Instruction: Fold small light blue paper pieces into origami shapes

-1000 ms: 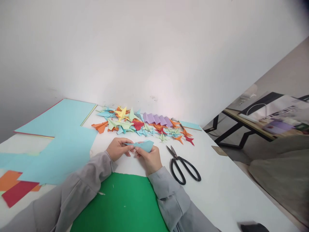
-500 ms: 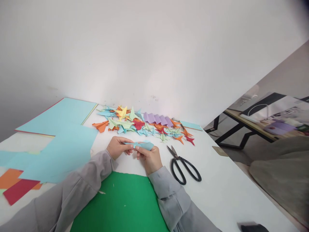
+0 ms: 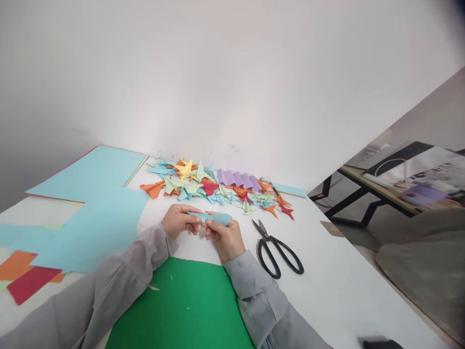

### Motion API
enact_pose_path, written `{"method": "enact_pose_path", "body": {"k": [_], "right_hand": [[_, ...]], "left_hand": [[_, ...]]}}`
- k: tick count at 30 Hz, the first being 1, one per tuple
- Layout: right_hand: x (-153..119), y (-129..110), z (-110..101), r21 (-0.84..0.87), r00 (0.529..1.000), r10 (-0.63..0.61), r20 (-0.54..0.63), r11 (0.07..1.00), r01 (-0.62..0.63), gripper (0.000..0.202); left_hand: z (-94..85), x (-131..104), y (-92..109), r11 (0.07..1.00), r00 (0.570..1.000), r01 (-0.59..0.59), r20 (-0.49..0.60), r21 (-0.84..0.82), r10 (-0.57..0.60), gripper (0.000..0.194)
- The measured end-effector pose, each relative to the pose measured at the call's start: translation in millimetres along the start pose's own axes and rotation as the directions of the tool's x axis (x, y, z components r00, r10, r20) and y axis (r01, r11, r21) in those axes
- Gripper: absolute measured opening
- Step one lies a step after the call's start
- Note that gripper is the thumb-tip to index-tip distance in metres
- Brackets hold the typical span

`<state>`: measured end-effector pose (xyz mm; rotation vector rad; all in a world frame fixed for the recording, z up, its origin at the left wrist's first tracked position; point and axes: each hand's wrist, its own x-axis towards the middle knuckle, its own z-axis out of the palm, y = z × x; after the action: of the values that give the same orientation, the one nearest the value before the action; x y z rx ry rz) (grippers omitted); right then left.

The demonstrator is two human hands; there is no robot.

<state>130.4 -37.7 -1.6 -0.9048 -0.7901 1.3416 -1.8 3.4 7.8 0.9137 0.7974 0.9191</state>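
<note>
Between my two hands is a small folded piece of light blue paper [image 3: 221, 219], held just above the white table. My left hand [image 3: 180, 221] pinches its left end with thumb and fingers. The right part is gripped by my right hand [image 3: 225, 237], its thumb lying on top. The two hands are close together, and some fingertips are hidden behind the paper. Beyond them lies a pile of folded paper shapes [image 3: 185, 186] in several colours, among them a purple pleated strip [image 3: 238, 180]. Black-handled scissors [image 3: 268, 237] rest to the right of my right hand, blades slightly apart.
A green sheet [image 3: 181, 305] lies under my forearms. Light blue sheets [image 3: 98, 223] and a stack of coloured paper [image 3: 90, 169] are at left, with orange and red pieces [image 3: 34, 283] nearer. A wall [image 3: 218, 72] rises behind the table. A dark object [image 3: 381, 343] sits front right.
Both hands keep their hold on the blue paper, with hardly any movement of the fingers. The whole view has shifted very slightly.
</note>
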Motion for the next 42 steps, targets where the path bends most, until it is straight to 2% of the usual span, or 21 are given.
{"method": "enact_pose_path", "body": {"k": [12,18,25,35,42], "right_hand": [[-0.9,-2.6,2.0,0.009,0.999,0.034,-0.017,0.999,-0.034,0.017],[0.3,-3.1,0.8,0.012,0.998,0.045,-0.045,0.999,-0.045,0.015],[-0.7,-2.2,-1.1,0.024,0.997,0.071,0.037,0.997,-0.072,0.023],[-0.3,-5.3,2.7,0.045,0.998,0.061,-0.005,0.997,-0.061,0.013],[0.8,-7.9,-3.2,0.047,0.994,0.089,-0.068,0.995,-0.086,0.013]], "left_hand": [[-2.3,0.6,-3.9,1.000,0.999,-0.016,0.028,0.003,0.016,0.023],[-2.6,-1.4,-1.1,1.000,0.999,0.016,0.048,0.025,-0.017,0.021],[-3.0,-1.9,1.2,0.997,0.997,0.070,0.046,-0.021,-0.069,0.018],[-2.0,-1.4,2.1,0.995,0.996,0.072,0.054,-0.072,-0.068,0.012],[-2.4,-4.1,2.1,0.999,0.993,0.043,0.107,0.020,-0.045,0.024]]}}
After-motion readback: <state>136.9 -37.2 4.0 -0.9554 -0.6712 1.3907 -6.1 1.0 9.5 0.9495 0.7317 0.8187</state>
